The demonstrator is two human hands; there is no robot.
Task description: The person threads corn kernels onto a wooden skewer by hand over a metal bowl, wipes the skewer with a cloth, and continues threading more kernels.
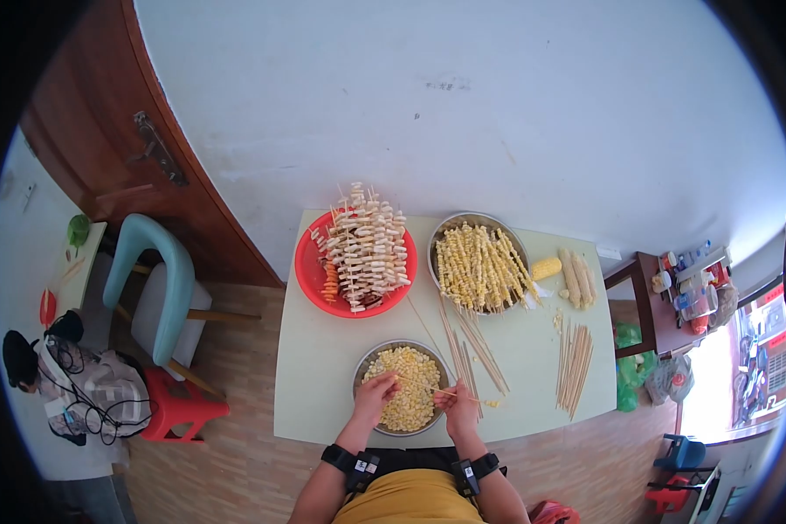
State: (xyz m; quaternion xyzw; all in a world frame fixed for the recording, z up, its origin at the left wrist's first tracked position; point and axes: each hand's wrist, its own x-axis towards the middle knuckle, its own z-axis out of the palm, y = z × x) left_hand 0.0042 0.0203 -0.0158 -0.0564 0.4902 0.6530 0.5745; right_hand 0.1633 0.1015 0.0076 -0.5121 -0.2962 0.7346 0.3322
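Observation:
A metal bowl (359,403) filled with loose corn kernels (415,371) stands near the table's front edge. Over its left part is my left hand (375,397), fingers pinched together among the kernels; what they hold is too small to make out. At the bowl's right rim my right hand (458,409) grips a thin wooden skewer (472,399), which points left over the kernels. A few kernels (492,403) show near the skewer's right end. Several bare skewers (467,349) lie just beyond my right hand.
A red basin (301,284) holds skewered pale pieces. Beside it, another metal bowl (437,236) holds corn skewers (480,262). A corn cob (547,268), stripped cobs (576,279) and more bare skewers (575,371) lie at right. A blue chair (170,297) stands left.

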